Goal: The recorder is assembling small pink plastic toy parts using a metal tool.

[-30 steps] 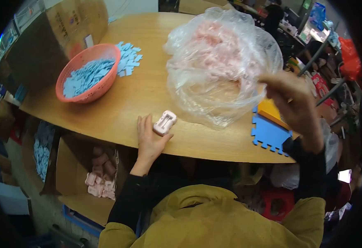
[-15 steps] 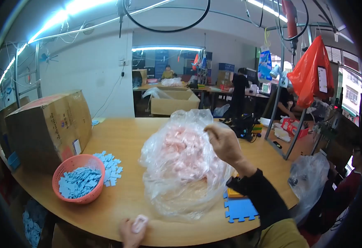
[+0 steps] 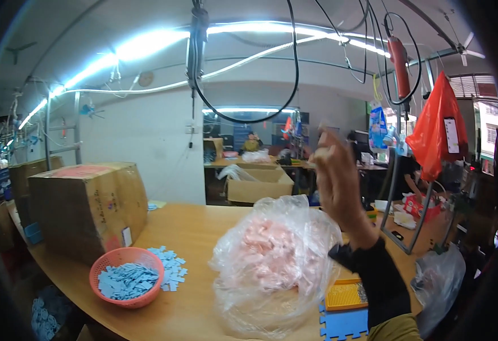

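My right hand (image 3: 340, 182) is raised above the far right side of the table, its fingers pointing up and apart, slightly smeared by motion. Nothing shows in it. Below and left of it lies a large clear plastic bag (image 3: 243, 301) with many pale pink pieces (image 3: 271, 244) inside. Beside my right forearm are a yellow tray (image 3: 342, 296) holding small bits and a blue foam mat (image 3: 345, 324). A dark electric screwdriver (image 3: 196, 48) hangs overhead, left of my raised hand. My left hand is out of view.
At left, a pink basket (image 3: 155, 287) of light blue pieces stands by a loose pile (image 3: 172, 268) and a big cardboard box (image 3: 90, 210). A metal frame (image 3: 394, 199), a red bag (image 3: 439, 131) and a red electric screwdriver (image 3: 399, 65) occupy the right. People sit farther back.
My right hand has risen from above the bag, its fingers loosening upward. My left hand, earlier holding a small pale pink oval piece, has left the view. The view has tilted up.
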Available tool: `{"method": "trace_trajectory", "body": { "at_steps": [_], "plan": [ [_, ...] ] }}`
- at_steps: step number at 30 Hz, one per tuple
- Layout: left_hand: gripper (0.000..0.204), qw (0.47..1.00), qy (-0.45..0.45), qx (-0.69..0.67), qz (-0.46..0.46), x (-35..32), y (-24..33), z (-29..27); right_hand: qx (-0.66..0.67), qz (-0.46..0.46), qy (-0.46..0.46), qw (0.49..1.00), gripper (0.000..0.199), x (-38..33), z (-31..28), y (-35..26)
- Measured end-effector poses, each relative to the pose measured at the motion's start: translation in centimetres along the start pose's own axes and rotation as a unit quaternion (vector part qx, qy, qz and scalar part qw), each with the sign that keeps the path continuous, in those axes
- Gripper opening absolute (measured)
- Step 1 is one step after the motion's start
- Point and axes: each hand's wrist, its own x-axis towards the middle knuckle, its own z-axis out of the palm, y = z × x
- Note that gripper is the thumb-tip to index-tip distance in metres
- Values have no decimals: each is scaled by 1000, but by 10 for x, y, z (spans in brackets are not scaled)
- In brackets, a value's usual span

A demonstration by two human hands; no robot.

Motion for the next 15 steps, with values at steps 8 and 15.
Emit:
{"method": "trace_trajectory", "body": {
  "at_steps": [8, 15],
  "plan": [
    [69, 919, 160, 46, 358, 15, 100, -24, 61, -11, -2, 998, 7, 171, -59, 1],
    [50, 833, 155, -66, 527, -24, 209, -33, -117, -139, 178, 967, 19, 157, -75, 18]
  ]
}}
